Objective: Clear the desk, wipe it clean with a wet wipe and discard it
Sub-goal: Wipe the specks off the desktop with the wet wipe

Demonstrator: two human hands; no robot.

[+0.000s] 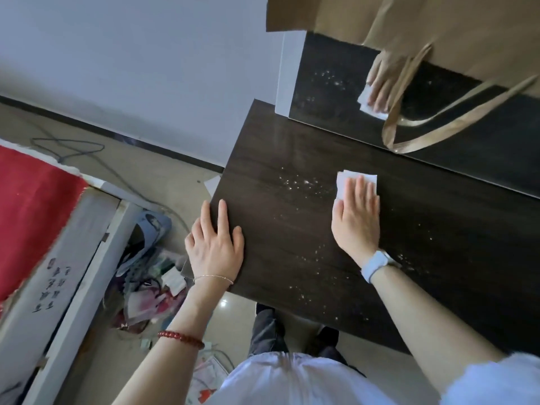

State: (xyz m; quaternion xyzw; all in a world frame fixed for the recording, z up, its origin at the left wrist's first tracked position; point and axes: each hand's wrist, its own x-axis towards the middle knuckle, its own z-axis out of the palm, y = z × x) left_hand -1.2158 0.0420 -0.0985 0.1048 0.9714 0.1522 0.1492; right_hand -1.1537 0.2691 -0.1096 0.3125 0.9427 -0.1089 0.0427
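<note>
On the dark desk point(292, 229), right hand point(356, 217) flat, fingers straight, pressing wet wipe point(355, 182) beside white specks point(304, 182); left hand point(214, 244) open, bracing desk's left edge; best swept firmly through specks in overlapping passes

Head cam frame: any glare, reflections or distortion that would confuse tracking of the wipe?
Head view: strong wide-angle tilt and edge stretch; the mirror behind the desk duplicates the right hand and wet wipe; white specks glint on the dark desktop; a bright spot of glare on the floor tile below the desk edge; the left hand is sharp, mild softness at the frame corners.
</note>
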